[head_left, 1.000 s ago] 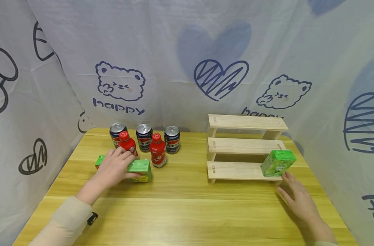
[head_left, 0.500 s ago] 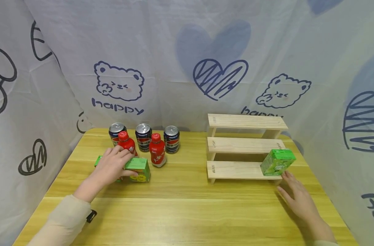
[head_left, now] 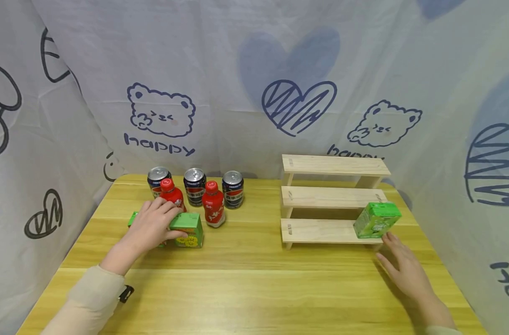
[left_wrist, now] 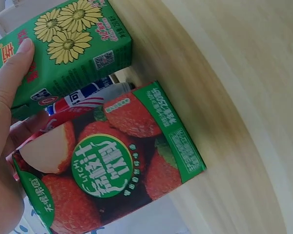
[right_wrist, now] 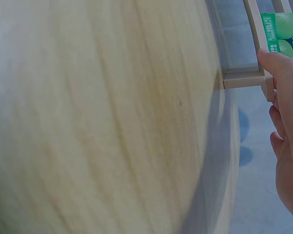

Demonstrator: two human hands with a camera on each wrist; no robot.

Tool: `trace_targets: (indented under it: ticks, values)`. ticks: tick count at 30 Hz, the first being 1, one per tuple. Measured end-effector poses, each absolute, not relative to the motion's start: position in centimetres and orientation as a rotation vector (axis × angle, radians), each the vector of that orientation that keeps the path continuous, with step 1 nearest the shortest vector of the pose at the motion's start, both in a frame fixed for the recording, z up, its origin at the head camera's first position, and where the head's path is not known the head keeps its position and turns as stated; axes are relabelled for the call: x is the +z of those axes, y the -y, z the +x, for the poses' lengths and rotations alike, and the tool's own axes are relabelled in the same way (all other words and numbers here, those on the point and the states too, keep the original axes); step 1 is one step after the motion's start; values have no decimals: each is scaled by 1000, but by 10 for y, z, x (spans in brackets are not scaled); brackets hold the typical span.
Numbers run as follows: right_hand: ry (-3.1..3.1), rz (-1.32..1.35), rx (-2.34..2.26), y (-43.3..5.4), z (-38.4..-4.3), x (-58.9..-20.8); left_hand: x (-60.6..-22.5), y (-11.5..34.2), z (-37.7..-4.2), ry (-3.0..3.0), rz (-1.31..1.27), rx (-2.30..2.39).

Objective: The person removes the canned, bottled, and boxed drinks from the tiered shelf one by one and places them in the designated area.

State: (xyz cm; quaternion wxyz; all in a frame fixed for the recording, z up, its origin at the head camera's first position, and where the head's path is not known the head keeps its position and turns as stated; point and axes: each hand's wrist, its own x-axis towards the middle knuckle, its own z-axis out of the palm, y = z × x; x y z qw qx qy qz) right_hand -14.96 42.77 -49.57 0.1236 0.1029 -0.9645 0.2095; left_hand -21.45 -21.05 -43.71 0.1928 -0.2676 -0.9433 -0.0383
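My left hand (head_left: 151,225) grips a green drink carton with yellow chrysanthemums (left_wrist: 71,36), its thumb across the flowered face in the left wrist view. Close beside it stands a litchi juice carton (left_wrist: 136,156), mostly hidden by the hand in the head view. My right hand (head_left: 406,270) is at the right front corner of a three-tier wooden shelf (head_left: 317,230), fingers lightly bent. The thumb overlaps the lowest board in the right wrist view. Just above those fingertips, a green juice carton (head_left: 377,221) stands on the lowest tier's right end.
Behind the left hand are two red bottles (head_left: 214,204) with red caps. Three dark cola cans (head_left: 233,190) stand in a row behind them. A patterned white cloth (head_left: 221,70) hangs around the wooden table (head_left: 246,288).
The chrysanthemum carton has shifted and turned slightly under my left hand, showing more of its front face. My right hand and the shelf hold their place.
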Motion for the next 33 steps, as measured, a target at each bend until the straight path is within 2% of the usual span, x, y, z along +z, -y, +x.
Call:
trace_targets:
  ticks: [14,33]
  values:
    - [2822,299,596,-425,-150,-494,-429,186,-208,2527,-748,-314]
    - [2821,291,592,-425,-150,-494,-405,103,-215,2224,-936,-464]
